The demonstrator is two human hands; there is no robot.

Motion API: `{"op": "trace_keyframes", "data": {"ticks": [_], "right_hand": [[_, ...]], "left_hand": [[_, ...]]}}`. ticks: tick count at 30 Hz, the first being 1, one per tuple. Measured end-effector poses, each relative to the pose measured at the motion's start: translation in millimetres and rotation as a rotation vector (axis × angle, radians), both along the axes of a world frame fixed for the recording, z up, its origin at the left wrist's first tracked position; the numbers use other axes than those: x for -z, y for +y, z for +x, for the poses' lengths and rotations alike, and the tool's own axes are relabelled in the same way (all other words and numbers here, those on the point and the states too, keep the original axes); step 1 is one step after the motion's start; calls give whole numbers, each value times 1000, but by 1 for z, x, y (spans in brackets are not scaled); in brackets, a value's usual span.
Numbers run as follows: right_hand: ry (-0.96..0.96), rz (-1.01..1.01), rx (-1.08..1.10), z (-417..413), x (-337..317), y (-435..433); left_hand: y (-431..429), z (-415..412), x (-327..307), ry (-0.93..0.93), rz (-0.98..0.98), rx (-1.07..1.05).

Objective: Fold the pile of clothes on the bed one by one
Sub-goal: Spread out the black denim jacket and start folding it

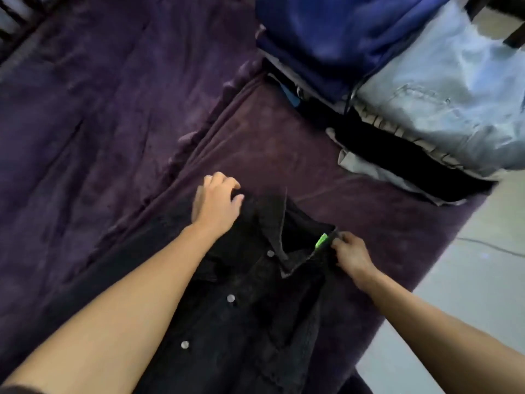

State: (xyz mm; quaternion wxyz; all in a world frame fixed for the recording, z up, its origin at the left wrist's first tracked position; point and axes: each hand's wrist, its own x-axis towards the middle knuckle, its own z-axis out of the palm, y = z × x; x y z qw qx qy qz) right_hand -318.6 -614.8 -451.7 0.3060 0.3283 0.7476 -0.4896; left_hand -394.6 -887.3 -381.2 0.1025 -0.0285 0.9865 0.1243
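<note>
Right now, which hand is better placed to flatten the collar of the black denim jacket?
Probably right hand: it pinches the black denim jacket at its collar; left hand grips the far shoulder.

Black denim jacket [255, 302] flat on bed, collar up, snaps showing; folded stack [397, 89] beyond.

Jacket [244, 308] black, silver snaps [230, 298], neon green tag [322, 240] at collar. Bed [99, 123] cover dark purple, plain. Stack: blue top [341, 32], pale blue jeans [454, 103], black [403, 163] and grey [366, 169] layers underneath; floor [468, 280] light grey.
</note>
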Motion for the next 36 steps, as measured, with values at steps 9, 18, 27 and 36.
{"op": "trace_keyframes", "data": {"ticks": [9, 18, 27, 36], "right_hand": [[90, 20, 8, -64, 28, 4], [802, 219, -800, -20, -9, -5], [379, 603, -1026, -83, 6, -60], [939, 534, -1328, 3, -19, -99]], "left_hand": [[65, -38, 77, -141, -107, 119], [38, 12, 59, 23, 266, -420], [-10, 179, 80, -238, 4, -385], [-5, 308, 57, -260, 43, -517]]}}
